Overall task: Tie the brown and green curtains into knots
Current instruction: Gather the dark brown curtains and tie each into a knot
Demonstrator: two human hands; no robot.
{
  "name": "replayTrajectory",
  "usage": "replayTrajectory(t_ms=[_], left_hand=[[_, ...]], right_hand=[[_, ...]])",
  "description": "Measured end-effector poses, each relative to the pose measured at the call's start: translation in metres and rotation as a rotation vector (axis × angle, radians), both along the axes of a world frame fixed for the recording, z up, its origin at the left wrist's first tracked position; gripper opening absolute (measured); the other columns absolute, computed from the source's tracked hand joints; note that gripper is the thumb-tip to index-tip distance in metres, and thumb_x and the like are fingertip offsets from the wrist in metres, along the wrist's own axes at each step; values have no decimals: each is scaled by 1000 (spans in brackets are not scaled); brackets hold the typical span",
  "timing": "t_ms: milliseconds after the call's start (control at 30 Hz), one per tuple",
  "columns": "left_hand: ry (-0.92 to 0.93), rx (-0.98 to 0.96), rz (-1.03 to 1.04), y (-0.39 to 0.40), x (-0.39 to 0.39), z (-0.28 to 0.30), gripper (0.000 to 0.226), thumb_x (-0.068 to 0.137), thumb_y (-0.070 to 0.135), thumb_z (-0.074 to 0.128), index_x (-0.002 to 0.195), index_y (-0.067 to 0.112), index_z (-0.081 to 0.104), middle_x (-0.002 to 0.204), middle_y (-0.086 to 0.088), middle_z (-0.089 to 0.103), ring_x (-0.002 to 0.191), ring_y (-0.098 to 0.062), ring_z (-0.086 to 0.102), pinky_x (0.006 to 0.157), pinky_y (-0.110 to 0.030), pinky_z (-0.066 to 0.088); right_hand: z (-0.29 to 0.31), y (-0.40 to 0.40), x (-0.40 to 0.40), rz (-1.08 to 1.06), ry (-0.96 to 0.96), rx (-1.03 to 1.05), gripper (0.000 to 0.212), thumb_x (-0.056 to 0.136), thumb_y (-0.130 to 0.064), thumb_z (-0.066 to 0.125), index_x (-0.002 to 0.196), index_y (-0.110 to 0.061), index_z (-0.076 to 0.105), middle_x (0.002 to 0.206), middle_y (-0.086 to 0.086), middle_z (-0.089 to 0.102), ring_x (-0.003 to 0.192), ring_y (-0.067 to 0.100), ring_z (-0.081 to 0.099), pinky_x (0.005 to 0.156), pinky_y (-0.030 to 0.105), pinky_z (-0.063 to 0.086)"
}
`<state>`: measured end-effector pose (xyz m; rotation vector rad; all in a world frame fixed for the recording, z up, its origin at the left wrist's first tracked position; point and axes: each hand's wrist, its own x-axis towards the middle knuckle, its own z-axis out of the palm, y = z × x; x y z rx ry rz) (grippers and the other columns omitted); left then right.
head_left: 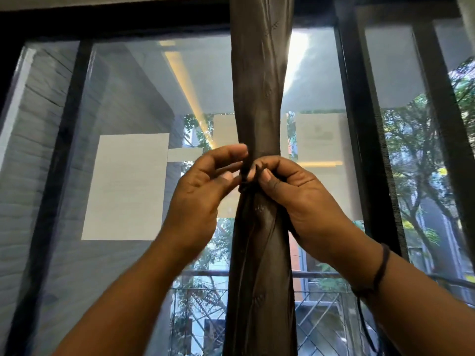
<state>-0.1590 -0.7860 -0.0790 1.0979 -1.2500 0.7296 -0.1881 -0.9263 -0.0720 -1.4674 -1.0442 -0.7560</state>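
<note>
Head view: both my forearms reach up and forward from the lower corners and meet at the middle of the brown curtain (pixel 259 73), which hangs gathered into one narrow vertical column in front of the window frame (pixel 359 124).

Left hand (pixel 205 186): palm turned toward me and to the right, wrist bent back. Its fingers are loosely curled, with the fingertips against the left edge of the gathered fabric. Thumb and forefinger close toward a thin dark tie cord (pixel 244 187) at the cinched point; whether they actually pinch it, I cannot tell, as that spot is dark and partly covered.

Right hand (pixel 290 191): back of the hand faces up and right, fingers curled tight. Thumb and bent forefinger grip the cord and fabric at the waist of the column, just beside the left fingertips. The heel of this hand lies against the right side of the curtain below the cinch.

A dark string bracelet (pixel 383 268) circles my right wrist, one loose end hanging down.

Below the cinch the curtain widens and drops straight out of view at the bottom edge. Outside the glass, a balcony railing (pixel 205 273) and trees are visible.
</note>
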Motion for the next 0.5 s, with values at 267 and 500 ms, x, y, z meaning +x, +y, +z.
replayTrajectory(t_ms=[267, 500], left_hand=[[-592, 470, 821, 24, -4, 39, 11, 83, 36, 54, 82, 43, 46, 77, 27, 48, 75, 4, 45, 62, -7, 32], [-1025, 260, 708, 1, -46, 40, 9, 88, 12, 53, 91, 17, 60, 92, 5, 64, 95, -16, 57, 89, -37, 42]], right_hand=[[4, -5, -5, 73, 130, 58, 14, 72, -26, 59, 82, -20, 67, 77, -1, 68, 75, 12, 63, 71, 24, 54], [-8, 7, -14, -418, -38, 136, 41, 82, -18, 68, 115, -6, 48, 59, -6, 64, 53, -7, 60, 50, 8, 45]])
